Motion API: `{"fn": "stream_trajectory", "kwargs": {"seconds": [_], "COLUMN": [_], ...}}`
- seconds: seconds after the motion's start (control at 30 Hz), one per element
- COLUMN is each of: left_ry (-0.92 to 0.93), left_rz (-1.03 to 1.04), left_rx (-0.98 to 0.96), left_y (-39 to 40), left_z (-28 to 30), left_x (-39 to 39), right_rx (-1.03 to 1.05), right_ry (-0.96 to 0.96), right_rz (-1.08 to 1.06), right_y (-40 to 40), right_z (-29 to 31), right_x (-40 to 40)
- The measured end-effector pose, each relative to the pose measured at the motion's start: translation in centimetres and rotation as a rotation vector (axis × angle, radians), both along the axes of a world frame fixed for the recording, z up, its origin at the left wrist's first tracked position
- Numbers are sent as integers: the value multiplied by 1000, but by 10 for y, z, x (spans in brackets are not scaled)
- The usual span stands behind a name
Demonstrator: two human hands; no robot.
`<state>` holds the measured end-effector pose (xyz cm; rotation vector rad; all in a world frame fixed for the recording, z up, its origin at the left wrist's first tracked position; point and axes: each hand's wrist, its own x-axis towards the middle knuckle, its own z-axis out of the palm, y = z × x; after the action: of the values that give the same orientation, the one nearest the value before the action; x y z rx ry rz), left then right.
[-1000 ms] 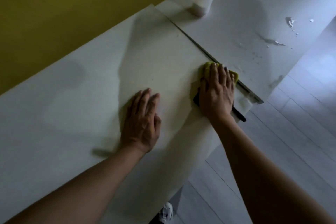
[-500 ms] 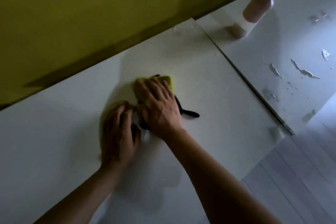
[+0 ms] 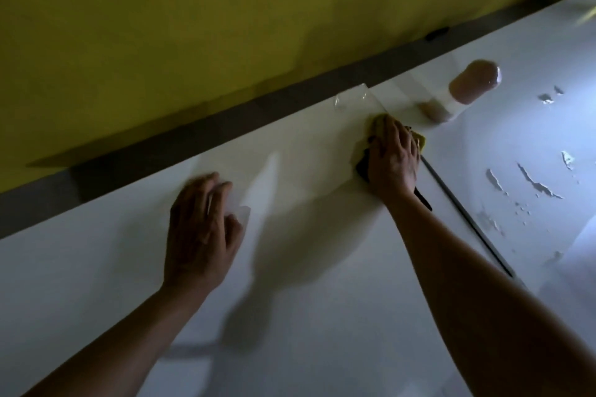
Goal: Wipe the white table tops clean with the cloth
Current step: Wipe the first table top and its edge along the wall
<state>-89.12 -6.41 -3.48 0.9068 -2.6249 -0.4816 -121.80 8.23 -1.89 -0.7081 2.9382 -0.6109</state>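
Observation:
A white table top [image 3: 290, 316] fills the lower half of the view. My right hand [image 3: 392, 156] presses flat on a yellow cloth [image 3: 421, 140] with a dark underside, at the far right corner of this top beside the seam. My left hand [image 3: 201, 229] rests flat on the table to the left, fingers straight and blurred. A second white table top [image 3: 532, 132] adjoins on the right, with chipped, flaking patches [image 3: 535, 184].
A bottle [image 3: 461, 95] with a pinkish cap stands on the right table near the wall, just beyond the cloth. A dark gap [image 3: 467, 219] separates the two tops. A yellow wall [image 3: 225, 26] runs along the tables' far edge.
My right hand has swept the cloth from beside my left hand out to the right, up to the seam's far end. My left hand stays planted on the table.

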Motion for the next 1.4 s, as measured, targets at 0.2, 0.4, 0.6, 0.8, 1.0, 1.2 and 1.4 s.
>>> {"fn": "stream_trajectory", "kwargs": {"seconds": [0.2, 0.4, 0.6, 0.8, 1.0, 1.2, 1.4], "left_ry": [-39, -41, -37, -29, -53, -70, -71], "left_rz": [30, 138, 110, 121, 141, 163, 149], "left_rx": [22, 46, -15, 55, 71, 151, 181], "left_y": [5, 12, 11, 10, 12, 10, 9], "left_z": [4, -1, -11, 2, 4, 7, 7], "left_x": [-5, -5, 0, -5, -8, -11, -9], "right_rx": [15, -50, -16, 217, 237, 104, 175], "right_ry": [3, 62, 12, 151, 90, 23, 81], "right_rz": [331, 916, 1010, 779, 454, 934, 1113], "right_y": [-25, -115, -177, -163, -149, -176, -188], "right_z": [3, -2, 5, -1, 11, 14, 7], "right_x": [68, 144, 132, 11, -35, 118, 88]}}
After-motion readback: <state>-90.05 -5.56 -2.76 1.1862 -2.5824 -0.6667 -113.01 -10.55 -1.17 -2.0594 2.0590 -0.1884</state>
